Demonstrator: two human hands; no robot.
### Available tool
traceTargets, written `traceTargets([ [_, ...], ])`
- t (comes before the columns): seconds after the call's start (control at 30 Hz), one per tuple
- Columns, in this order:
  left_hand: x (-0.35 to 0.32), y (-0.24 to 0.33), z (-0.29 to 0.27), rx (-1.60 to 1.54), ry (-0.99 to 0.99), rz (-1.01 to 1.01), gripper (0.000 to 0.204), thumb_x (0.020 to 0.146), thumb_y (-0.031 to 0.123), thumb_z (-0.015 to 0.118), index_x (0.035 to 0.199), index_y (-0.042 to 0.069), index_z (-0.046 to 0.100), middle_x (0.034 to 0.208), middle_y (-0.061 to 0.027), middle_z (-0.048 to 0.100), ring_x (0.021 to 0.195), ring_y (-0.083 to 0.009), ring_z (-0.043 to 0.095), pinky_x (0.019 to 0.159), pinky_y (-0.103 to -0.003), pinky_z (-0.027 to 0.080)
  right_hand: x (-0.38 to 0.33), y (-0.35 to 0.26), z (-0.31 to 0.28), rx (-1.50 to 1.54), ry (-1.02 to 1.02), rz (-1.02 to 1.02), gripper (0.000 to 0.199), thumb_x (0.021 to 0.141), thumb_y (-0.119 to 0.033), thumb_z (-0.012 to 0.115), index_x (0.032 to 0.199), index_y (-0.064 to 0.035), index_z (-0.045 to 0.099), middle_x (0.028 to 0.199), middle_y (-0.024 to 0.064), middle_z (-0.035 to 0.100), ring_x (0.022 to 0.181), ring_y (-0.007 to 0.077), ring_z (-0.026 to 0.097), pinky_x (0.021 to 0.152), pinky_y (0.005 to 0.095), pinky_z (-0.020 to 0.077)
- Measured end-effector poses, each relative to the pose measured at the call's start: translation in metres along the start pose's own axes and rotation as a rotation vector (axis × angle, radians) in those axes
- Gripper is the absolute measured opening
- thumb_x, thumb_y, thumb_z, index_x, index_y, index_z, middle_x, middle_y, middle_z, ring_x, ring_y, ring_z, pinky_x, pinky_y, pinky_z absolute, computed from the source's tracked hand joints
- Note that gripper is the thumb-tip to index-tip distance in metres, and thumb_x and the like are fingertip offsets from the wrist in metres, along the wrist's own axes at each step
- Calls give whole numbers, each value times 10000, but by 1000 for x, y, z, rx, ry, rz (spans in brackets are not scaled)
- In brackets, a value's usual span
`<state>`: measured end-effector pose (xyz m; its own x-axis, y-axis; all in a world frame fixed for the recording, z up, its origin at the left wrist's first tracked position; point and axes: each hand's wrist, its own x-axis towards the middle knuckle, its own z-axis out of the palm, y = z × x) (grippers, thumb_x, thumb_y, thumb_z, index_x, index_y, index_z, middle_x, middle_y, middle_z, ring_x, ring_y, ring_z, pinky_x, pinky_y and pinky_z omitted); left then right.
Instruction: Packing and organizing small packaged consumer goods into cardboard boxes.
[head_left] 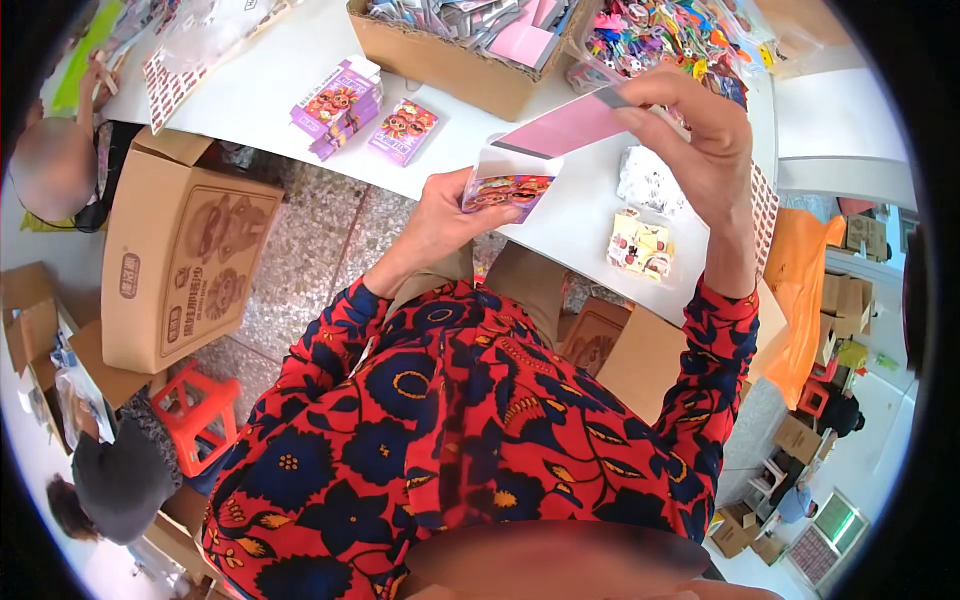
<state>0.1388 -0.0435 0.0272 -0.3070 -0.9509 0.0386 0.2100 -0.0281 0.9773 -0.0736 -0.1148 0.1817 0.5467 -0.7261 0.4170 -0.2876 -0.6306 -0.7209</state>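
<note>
L hand (447, 212) grips purple box (508, 194), R hand (702, 135) pinches pink card (565, 127) by one end; it's tilted, so low corner cld snag the box n bend imo.

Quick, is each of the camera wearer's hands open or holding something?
Left hand: closed around a purple printed box.
Right hand: closed, pinching a pink card by its grey end.
</note>
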Motion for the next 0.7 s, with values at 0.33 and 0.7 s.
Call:
traceTargets([
  [0.33,-8,10,17,150,-26,85,356,771,90,727,1100,-4,629,913,-50,684,791,-60,576,706,-241,491,-31,-20,5,-329,18,-153,90,748,17,675,832,4,644,755,68,636,715,195,597,690,313,480],
  [0.7,-5,3,12,359,19,171,286,750,72,730,1015,-4,650,822,-83,673,714,-79,582,641,-261,487,-47,-20,-1,-431,-35,-277,143,695,27,687,830,-11,657,782,74,639,714,228,580,654,325,470],
])
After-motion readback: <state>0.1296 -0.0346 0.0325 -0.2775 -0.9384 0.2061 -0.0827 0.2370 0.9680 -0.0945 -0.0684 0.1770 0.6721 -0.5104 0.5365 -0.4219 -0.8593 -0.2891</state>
